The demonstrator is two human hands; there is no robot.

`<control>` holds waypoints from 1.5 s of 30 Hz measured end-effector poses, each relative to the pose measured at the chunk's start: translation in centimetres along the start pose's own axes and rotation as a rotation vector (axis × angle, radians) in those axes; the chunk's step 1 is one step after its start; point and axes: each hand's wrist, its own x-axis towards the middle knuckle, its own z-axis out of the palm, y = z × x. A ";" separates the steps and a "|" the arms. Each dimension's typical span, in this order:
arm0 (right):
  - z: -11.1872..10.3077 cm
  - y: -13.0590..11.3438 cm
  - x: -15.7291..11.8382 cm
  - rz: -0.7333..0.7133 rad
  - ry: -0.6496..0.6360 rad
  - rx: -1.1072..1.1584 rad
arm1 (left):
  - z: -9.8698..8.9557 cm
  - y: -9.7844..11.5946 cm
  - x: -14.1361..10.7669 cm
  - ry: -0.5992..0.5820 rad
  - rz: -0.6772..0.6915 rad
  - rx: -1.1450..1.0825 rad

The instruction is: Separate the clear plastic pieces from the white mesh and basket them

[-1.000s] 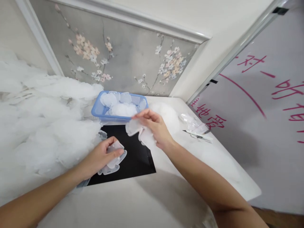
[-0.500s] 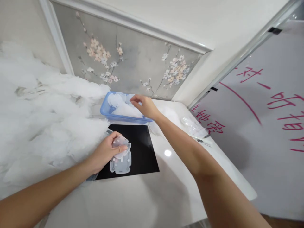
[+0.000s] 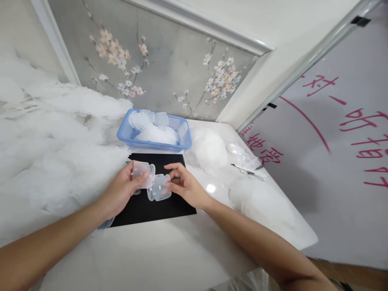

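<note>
My left hand (image 3: 121,190) pinches a translucent white plastic piece (image 3: 142,171) above a black mat (image 3: 178,208). A second translucent piece (image 3: 157,193), with small white pads, is gripped at its right edge by my right hand (image 3: 184,186), thumb and fingers together. The two pieces overlap slightly at their near corners. Part of another clear piece shows beneath my left fingers. Behind the mat, a blue basket (image 3: 148,144) contains similar translucent pieces (image 3: 161,119) and white fluffy filling (image 3: 156,134).
A large heap of white fluff (image 3: 54,169) covers the left side. More fluff (image 3: 210,149), a clear plastic bag (image 3: 241,155) and a thin metal tool (image 3: 250,173) lie on the white table (image 3: 145,254). A whiteboard (image 3: 342,194) stands at the right.
My right hand has come back from the basket to the mat and taken hold of the second piece. My left hand has tilted its piece and moved slightly left. The camera view has shifted.
</note>
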 end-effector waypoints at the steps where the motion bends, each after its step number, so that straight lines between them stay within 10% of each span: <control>1: -0.4 0.1 0.0 -0.011 0.018 0.018 | 0.0 0.1 0.1 0.006 -0.005 -0.003; 25: -3.6 0.2 -0.6 -0.192 0.367 -0.222 | 0.6 1.6 0.3 -0.018 -0.111 -0.148; 38: -3.2 -0.4 -0.3 0.197 0.297 0.672 | 0.2 0.5 -0.1 -0.091 0.140 0.436; 45: -3.3 -1.0 0.0 0.285 0.293 0.713 | 0.3 0.0 0.4 -0.091 -0.117 0.203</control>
